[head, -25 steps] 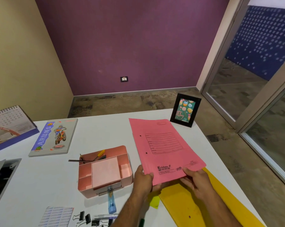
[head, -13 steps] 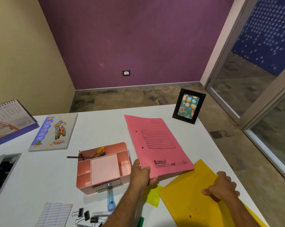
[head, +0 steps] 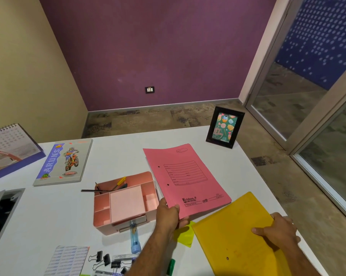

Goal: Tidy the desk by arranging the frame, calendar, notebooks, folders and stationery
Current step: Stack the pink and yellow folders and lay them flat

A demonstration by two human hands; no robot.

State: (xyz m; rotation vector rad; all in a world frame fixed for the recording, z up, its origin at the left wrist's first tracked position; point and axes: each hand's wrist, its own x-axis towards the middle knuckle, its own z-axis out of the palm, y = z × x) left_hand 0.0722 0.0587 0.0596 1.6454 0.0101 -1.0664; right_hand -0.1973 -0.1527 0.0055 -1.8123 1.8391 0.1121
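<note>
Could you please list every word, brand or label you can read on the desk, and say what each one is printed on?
"ARUN'S": down the cover of the motorbike notebook.
"Krishna": near corner of the pink folder, held by the left hand.
"ppy" and "thday": the card in the black frame, its left side cut off.
Too small or blurred: the folder's form lines, the calendar, the label sheet, the pens.

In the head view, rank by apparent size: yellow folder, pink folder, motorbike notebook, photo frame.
1-2. yellow folder and pink folder: alike; yellow is cropped and nearer, so unsure.
3. motorbike notebook.
4. photo frame, though farthest away.
</note>
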